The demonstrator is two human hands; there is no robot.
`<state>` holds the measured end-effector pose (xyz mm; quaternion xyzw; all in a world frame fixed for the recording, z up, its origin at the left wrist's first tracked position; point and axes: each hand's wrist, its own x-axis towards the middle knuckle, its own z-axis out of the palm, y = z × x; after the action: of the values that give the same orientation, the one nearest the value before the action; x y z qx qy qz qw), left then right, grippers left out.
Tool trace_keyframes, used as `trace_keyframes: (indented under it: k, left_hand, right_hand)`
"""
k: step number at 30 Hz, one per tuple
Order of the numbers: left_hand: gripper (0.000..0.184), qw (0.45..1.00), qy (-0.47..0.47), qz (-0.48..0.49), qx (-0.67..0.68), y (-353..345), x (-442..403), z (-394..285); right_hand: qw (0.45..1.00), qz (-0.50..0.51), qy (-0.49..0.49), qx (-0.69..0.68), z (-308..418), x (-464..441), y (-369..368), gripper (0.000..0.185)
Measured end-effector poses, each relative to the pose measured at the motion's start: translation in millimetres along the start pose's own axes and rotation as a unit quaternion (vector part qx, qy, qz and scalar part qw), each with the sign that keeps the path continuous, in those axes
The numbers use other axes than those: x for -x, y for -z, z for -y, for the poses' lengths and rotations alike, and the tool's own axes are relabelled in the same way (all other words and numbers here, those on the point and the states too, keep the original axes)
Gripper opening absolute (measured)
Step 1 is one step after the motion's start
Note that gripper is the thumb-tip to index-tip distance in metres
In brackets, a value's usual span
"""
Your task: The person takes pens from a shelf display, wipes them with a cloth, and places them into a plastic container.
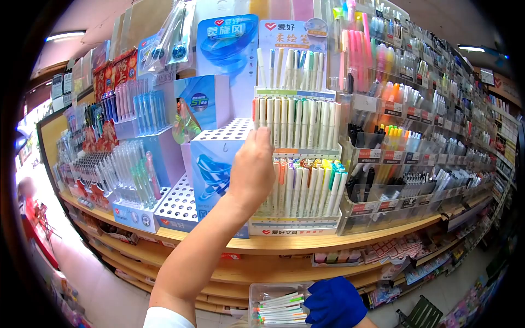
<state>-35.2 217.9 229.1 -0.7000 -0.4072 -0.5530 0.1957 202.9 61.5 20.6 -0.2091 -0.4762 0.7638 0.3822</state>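
My bare left hand (252,172) reaches up to the left end of the middle row of white marker pens (295,124) on a tiered display. Its fingers are closed around the lower part of a marker pen with an orange-red top (255,109); the fingertips are partly hidden behind the hand. Down at the bottom, my right hand (336,304), in a blue glove, grips the right side of a clear plastic box (253,298). Several white marker pens with green and orange ends (281,309) lie inside that box.
Left of the hand stands a blue-and-white pen stand (219,134) with rows of holes. More marker pens (309,188) fill the lower tier. Tall clear pen racks (394,158) rise on the right. A wooden shelf edge (306,243) runs below the display.
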Motion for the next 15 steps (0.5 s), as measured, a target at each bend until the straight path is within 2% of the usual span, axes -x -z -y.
trace_keyframes:
  k: [1,4,6,7,9,10,11,12,13,15]
  left_hand:
    - [0.021,0.999,-0.027,-0.020,0.018,6.9,-0.5,-5.1]
    - [0.026,0.991,-0.085,-0.066,0.079,21.9,12.3,-18.8]
    - [0.029,0.986,-0.074,-0.010,0.150,32.2,41.8,-33.8]
    - [0.027,0.968,-0.018,0.028,0.247,31.7,62.9,-44.6]
    - [0.028,0.937,0.058,0.157,0.306,23.4,115.2,-59.2]
    - [0.028,0.881,0.167,0.247,0.368,11.2,148.8,-64.2]
    - [0.026,0.881,0.108,0.252,0.385,1.8,170.5,-71.4]
    - [0.022,0.885,0.132,0.235,0.380,-4.3,191.5,-80.9]
    - [0.020,0.854,0.239,0.250,0.390,-5.2,209.8,-78.5]
    - [0.022,0.703,0.375,0.193,0.572,-8.7,229.8,-69.6]
  right_hand:
    - [0.997,0.001,0.022,0.071,-1.8,-0.1,1.5,0.031]
    - [0.965,-0.178,0.058,0.183,19.1,-5.2,-30.9,0.038]
    - [0.880,-0.151,0.215,0.395,39.1,-15.7,-47.1,0.034]
    - [0.811,-0.135,0.288,0.491,43.4,-17.7,-50.2,0.032]
    - [0.946,-0.093,0.153,0.270,27.0,-33.7,-25.8,0.044]
    - [0.965,-0.083,0.121,0.219,19.6,-36.5,-21.8,0.044]
    - [0.979,-0.076,0.089,0.167,12.1,-39.3,-17.8,0.044]
    - [0.975,-0.084,0.097,0.184,3.4,-43.6,-23.8,0.039]
    - [0.940,-0.075,0.119,0.311,-15.8,-51.4,-13.6,0.032]
    - [0.813,-0.079,0.170,0.552,-45.0,-68.3,-2.5,0.018]
